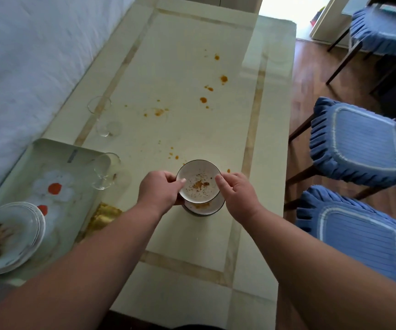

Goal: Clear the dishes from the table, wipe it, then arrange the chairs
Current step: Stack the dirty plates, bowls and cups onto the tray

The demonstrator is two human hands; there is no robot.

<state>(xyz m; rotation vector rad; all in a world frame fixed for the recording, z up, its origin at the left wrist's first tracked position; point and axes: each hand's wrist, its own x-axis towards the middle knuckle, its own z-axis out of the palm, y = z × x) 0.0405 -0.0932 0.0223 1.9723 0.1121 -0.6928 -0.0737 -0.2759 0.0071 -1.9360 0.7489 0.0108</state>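
A small round white ceramic bowl with a thin dark rim [198, 181], speckled inside with orange crumbs, is held tilted over a second white dark-rimmed bowl [204, 207] that stands on the glossy cream tabletop with tan inlaid bands [180, 55]. The upper bowl is pinched at its left rim by the left hand [160, 190], thumb inside and fingers curled beneath, so that grip is clamped on the bowl. The right hand [236, 194] is curled at the right rim with fingertips touching it; whether it truly holds cannot be told. Orange smears [223, 79] are scattered over the smooth surface. Two clear stemmed glasses are seen near the left edge, one farther [104, 115] and one [106, 171] just beside a pale rectangular tray printed with white flowers [49, 163], on which stacked clear glass plates with scraps [6, 236] are set. A yellow textured cloth [104, 216] lies beside the tray. Three wooden chairs with pleated blue fabric cushions [356, 144] stand to the right on wood flooring.
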